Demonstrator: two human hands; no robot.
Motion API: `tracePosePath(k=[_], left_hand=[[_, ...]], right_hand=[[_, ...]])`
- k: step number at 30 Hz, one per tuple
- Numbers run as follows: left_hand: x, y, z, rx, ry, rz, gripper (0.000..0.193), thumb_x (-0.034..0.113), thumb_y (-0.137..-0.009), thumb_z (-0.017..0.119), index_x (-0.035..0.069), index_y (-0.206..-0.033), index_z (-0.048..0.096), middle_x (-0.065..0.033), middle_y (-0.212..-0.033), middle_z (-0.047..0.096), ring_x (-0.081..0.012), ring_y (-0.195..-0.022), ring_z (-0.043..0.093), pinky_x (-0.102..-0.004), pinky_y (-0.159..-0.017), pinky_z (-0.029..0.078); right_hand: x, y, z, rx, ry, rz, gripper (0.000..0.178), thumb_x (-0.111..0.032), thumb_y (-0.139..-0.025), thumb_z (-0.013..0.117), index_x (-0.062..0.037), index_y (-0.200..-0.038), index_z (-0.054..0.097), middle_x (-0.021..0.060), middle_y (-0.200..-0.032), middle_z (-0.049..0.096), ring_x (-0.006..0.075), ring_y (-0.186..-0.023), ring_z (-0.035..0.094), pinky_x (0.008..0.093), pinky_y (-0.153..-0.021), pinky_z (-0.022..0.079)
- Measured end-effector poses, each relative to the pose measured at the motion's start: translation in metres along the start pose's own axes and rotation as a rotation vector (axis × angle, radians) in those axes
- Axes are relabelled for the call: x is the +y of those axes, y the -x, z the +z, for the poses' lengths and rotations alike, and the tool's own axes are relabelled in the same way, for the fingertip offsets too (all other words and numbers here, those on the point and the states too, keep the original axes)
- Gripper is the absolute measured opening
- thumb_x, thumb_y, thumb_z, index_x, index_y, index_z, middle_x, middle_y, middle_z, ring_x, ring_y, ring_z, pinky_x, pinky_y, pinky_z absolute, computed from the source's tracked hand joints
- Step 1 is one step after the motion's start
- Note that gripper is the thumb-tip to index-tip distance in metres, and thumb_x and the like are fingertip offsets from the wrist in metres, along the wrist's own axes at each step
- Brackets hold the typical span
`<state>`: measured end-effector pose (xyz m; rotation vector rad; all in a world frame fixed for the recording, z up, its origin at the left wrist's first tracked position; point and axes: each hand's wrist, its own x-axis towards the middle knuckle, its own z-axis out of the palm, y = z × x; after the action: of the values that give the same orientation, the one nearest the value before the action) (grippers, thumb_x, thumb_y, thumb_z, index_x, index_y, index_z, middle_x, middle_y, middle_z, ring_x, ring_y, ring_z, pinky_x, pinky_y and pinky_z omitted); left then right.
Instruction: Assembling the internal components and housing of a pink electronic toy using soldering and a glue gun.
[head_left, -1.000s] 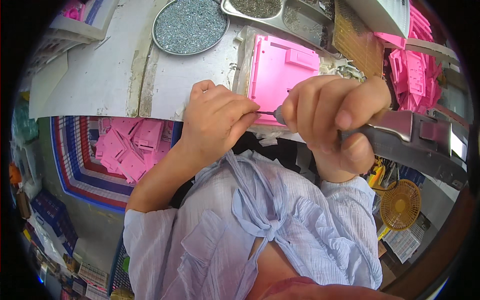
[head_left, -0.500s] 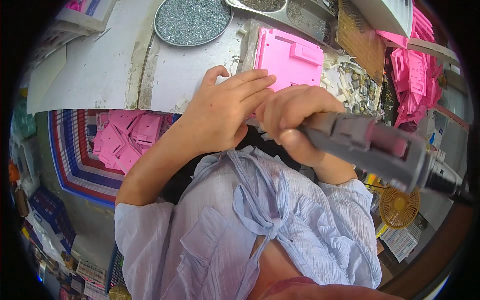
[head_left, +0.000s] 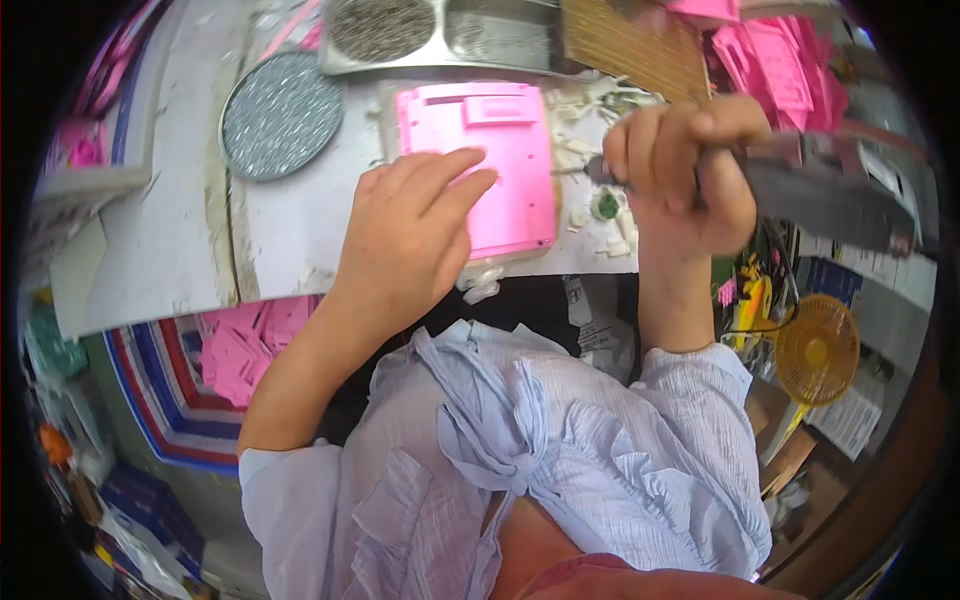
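A pink plastic panel with a raised block and small holes lies flat on the worktable. My left hand rests on its left part, fingers stretched out and nothing gripped. To the right of the panel, my right hand is wrapped round a dark electric screwdriver. The tool is held sideways, its thin bit pointing left toward the panel's right edge; blur hides whether the two touch. Small white plastic parts lie scattered beside the panel, under the bit.
Shiny screws fill a round dish at the left. Behind the panel stands a metal tray with small hardware. More pink parts are heaped at the far right, and others sit in a striped basket below the table's edge. A yellow fan stands at the right.
My right hand has moved right with the screwdriver, away from my left hand and off the panel. My left hand stays at the panel. The whole view has shifted.
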<state>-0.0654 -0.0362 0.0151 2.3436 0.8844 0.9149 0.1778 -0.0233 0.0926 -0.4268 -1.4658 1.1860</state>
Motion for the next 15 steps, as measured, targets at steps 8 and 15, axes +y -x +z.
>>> tracePosePath(k=[8, 15], left_hand=[[0.011, -0.021, 0.029, -0.147, -0.402, -0.040, 0.043, 0.021, -0.084, 0.071, 0.015, -0.126, 0.070, 0.0020, -0.140, 0.062, -0.0202, -0.118, 0.056, -0.0455, -0.101, 0.029], [0.009, -0.022, 0.029, -0.155, -0.441, -0.021, 0.042, 0.024, -0.083, 0.071, 0.017, -0.124, 0.070, 0.0038, -0.136, 0.063, -0.0180, -0.116, 0.056, -0.0470, -0.097, 0.031]], right_hand=[[0.051, 0.021, -0.046, 0.244, -0.036, 0.015, 0.012, -0.010, -0.098, 0.054, -0.0057, -0.109, 0.055, 0.0017, -0.059, 0.043, 0.0142, -0.053, 0.041, 0.0355, -0.058, 0.041], [0.059, 0.017, -0.041, 0.185, 0.019, 0.037, 0.016, -0.013, -0.097, 0.057, -0.0021, -0.086, 0.050, 0.0060, -0.058, 0.049, 0.0144, -0.052, 0.043, 0.0350, -0.053, 0.041]])
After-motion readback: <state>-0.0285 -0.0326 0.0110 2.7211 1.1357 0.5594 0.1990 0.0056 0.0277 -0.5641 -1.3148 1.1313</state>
